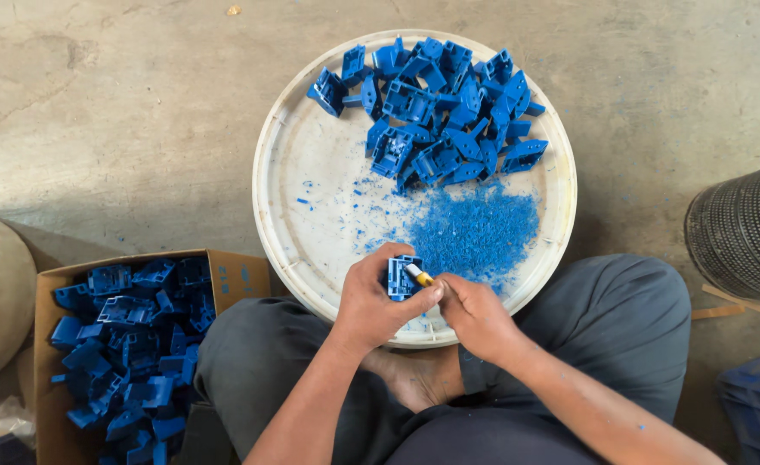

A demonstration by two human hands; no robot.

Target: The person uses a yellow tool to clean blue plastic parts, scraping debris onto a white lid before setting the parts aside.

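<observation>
Fingers of the left hand (371, 301) clamp a small, stiff, light blue part (401, 277) by its outer walls over the tray (287, 198) rim, while the right hand (475, 312) pinches a yellow-tipped knife (419, 275) against it.

Bright blue plastic parts (449, 108) are lying on an off-white round tray (311, 164), beside blue shavings (475, 228). A brown cardboard box (234, 274) is holding more blue parts (126, 344).
</observation>
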